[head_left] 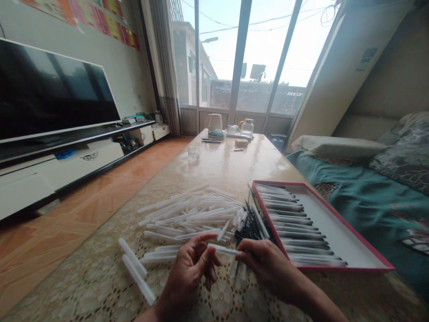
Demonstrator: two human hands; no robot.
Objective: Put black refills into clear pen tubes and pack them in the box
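A slim white translucent tube (224,250) spans the gap between my two hands, low over the table. My right hand (263,259) pinches its right end. At the other end, the thumb and forefinger of my left hand (191,268) close around the tube, the remaining fingers curled below. Beyond my left hand lies a loose pile of white tubes (191,214). A heap of thin black rods (253,223) lies just past my right hand. To the right, a shallow pink-rimmed box (351,232) holds a row of white tubes with dark rods inside (298,223).
A patterned cover lies over the long table (110,286). Two separate tubes (137,277) rest left of my left hand. Farther back stand a drinking glass (193,153), a glass jug (247,126) and a small box (241,142). A sofa (338,179) runs along the right.
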